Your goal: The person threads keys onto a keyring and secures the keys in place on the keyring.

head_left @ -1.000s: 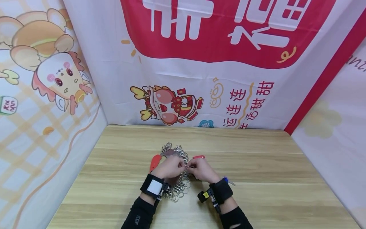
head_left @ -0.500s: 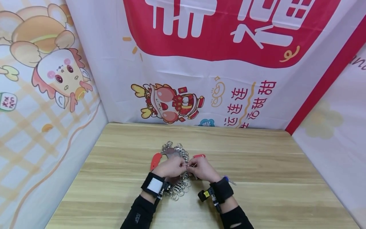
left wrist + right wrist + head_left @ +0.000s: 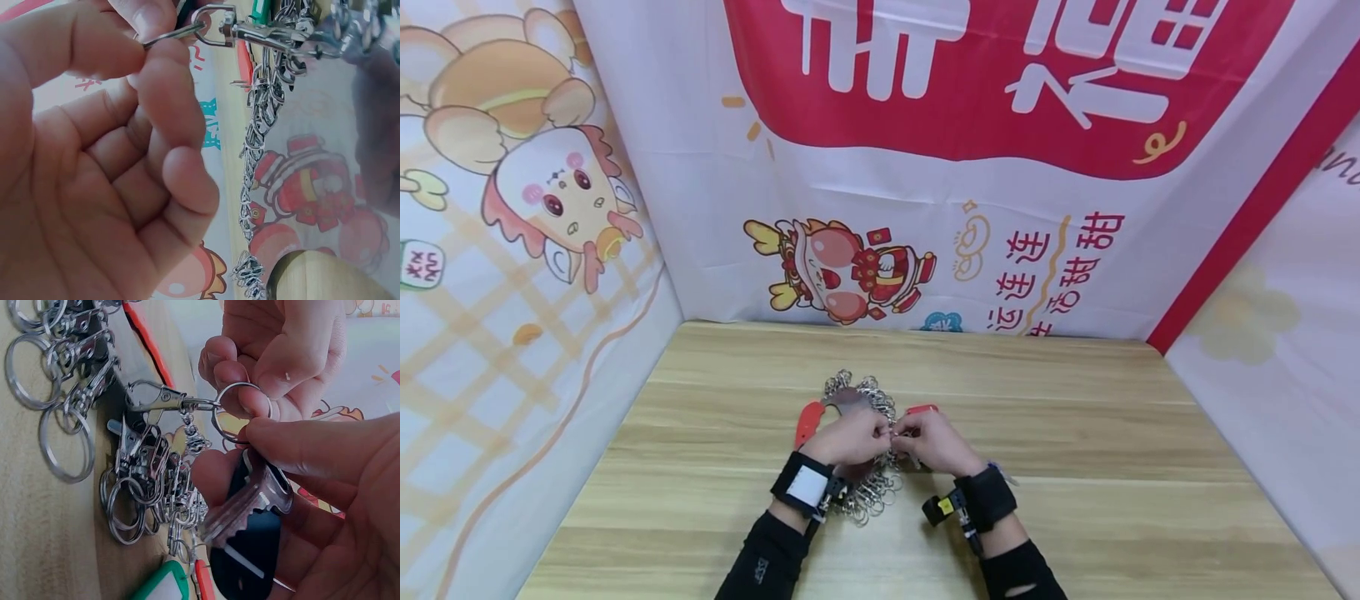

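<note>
In the head view, my left hand (image 3: 850, 437) and right hand (image 3: 938, 442) meet at the right edge of a shiny round plate (image 3: 850, 398) hung with metal swivel clasps. A split key ring (image 3: 215, 419) hangs from one clasp (image 3: 161, 400) in the right wrist view. My left thumb and fingers pinch that ring, as the left wrist view shows too. My right thumb and fingers hold a toothed silver key (image 3: 240, 506) and a black-headed key (image 3: 250, 559) close against the ring. Fingers hide whether the keys are threaded on it.
Several more clasps with rings (image 3: 128, 512) hang around the plate. A red tag (image 3: 808, 422) lies at its left, another red piece (image 3: 922, 409) behind my right hand. A green tag (image 3: 164, 584) shows low in the right wrist view. Printed cloth walls enclose the wooden table (image 3: 1112, 417).
My right hand and wrist have shifted slightly to the right. The left hand keeps its place at the plate's edge over the last half second.
</note>
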The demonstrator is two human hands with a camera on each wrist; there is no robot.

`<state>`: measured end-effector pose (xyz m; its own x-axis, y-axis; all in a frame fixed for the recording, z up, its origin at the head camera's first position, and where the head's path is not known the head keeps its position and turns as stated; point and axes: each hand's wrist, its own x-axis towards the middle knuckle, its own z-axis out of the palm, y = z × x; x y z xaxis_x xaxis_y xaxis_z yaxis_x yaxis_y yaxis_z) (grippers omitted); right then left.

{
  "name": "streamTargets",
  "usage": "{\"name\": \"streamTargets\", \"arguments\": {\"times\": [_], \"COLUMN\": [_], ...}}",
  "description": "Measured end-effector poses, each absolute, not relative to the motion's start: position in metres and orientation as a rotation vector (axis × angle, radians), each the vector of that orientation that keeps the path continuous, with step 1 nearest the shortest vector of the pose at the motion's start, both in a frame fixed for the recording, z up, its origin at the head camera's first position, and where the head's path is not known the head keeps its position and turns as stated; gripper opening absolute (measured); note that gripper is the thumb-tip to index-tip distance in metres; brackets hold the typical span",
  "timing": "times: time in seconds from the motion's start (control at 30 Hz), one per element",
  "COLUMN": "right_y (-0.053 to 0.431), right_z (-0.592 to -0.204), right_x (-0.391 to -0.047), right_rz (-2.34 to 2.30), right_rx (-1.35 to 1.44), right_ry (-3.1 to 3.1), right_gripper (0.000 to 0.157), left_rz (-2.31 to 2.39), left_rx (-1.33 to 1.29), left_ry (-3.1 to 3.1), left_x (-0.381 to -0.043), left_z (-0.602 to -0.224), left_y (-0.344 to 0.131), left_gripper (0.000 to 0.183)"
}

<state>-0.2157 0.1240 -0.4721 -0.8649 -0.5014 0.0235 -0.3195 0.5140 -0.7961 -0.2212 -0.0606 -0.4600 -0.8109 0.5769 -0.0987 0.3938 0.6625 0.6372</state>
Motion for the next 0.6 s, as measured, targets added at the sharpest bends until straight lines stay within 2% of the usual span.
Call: {"name": "streamTargets", "arguments": {"times": [0.6], "right_y": [0.1272], "right_z": [-0.4715], "right_x": [-0.2148], "right_rz": [-1.252], "right_rx": [-0.717], "right_ry": [2.555], "right_gripper": [0.007], "left_rz": [0.859], "left_rx": [0.814], "left_ry": [2.554], "left_x": [-0.2189], "left_z": [-0.4556], "left_y": [-0.0621], "left_gripper": [0.022]}}
